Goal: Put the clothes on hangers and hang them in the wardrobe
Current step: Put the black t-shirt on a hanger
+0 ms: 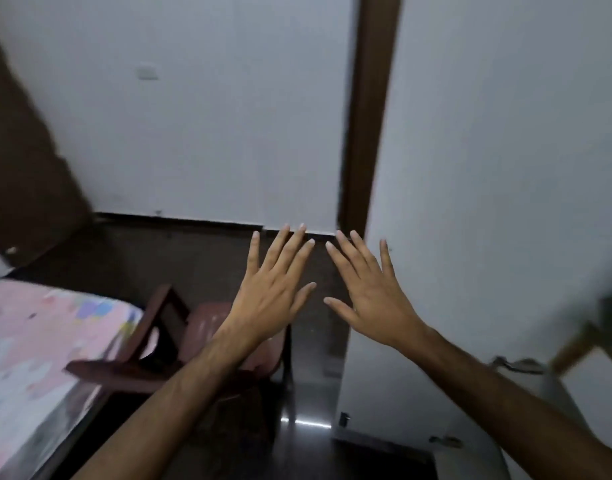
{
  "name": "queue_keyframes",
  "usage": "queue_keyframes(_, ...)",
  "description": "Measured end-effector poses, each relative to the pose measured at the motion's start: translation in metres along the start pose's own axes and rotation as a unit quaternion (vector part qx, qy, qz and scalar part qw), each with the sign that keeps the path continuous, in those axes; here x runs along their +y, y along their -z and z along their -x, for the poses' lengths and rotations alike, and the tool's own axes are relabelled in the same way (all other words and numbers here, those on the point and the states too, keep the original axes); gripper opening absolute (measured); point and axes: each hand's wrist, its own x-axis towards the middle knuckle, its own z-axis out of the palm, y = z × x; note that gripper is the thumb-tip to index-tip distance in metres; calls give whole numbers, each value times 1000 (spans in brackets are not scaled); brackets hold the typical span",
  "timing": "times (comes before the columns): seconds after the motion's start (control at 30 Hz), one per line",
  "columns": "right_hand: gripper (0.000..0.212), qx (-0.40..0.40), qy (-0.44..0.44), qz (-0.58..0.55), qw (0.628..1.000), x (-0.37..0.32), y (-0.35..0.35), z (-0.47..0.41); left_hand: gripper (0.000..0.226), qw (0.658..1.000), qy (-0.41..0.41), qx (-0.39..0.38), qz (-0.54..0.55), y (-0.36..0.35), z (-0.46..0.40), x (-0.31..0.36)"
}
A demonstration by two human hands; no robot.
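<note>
White wall (228, 116) across twelve o'clock, split by a dark brown vertical post (370, 116) near one o'clock. Dark floor (193, 258) below it, glossy toward six. Bed (37, 341) with a pink patterned sheet at eight o'clock. Wooden chair (166, 337) with a reddish seat just beside the bed, under the left forearm. Left hand (273, 292) and right hand (373, 296) at centre, backs up, fingers straight and spread, holding nothing, index tips close but apart. No clothes, hangers or wardrobe identifiable; blurred dark shape at three o'clock, cannot tell what.
</note>
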Motion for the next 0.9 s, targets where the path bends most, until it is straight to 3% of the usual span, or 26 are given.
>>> queue_keyframes(0.37, 84, -51, 243, -160, 955, -249, -87, -164, 66, 960, 261, -51, -91, 18, 203, -205)
queue_keyframes(0.63, 82, -112, 361, -244, 893, -446, -152, -257, 69, 894, 399, -142, -146, 21, 345, -336)
queue_keyframes(0.9, 79, -153, 476, -255, 828, -628, -189, -338, 69, 804, 533, -197, -178, 50, 462, -443)
